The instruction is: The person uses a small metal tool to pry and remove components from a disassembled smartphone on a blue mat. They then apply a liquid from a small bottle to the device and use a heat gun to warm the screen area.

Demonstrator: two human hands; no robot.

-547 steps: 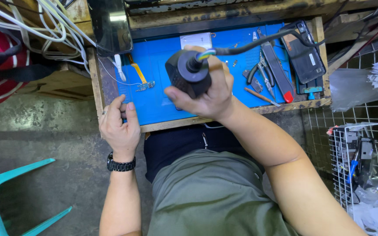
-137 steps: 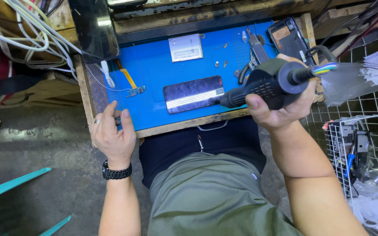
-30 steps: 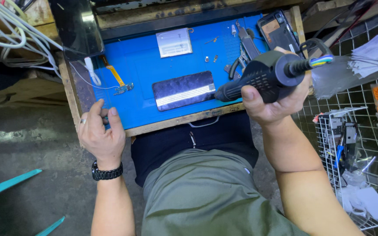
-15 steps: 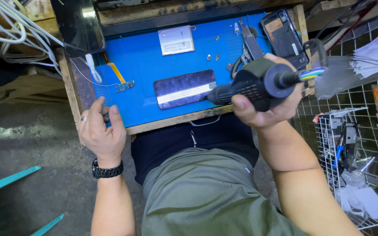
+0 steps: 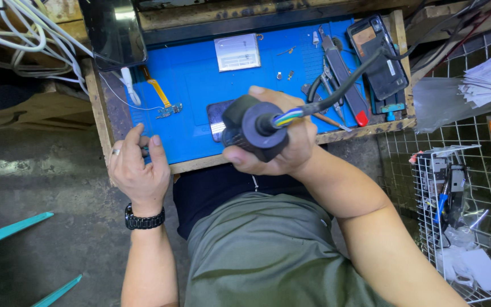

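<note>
Black ribbed hot-air handle [image 5: 255,128], cylindrical, cable out of its rear, gripped in right hand [image 5: 282,142], fingers wrapped around the barrel, above a dark flat phone panel [image 5: 218,116] on smooth blue rubber mat [image 5: 194,79]. Left hand [image 5: 137,170] resting loosely curled on the mat's worn wooden front edge, holding nothing; orange flex ribbon [image 5: 159,95] just beyond

Single head cam, looking straight down from above the person's lap. Close range: blue mat [image 5: 200,108] on the counter [image 5: 365,132] sits top of frame, forearms below. No second view, so no overlap.
</note>
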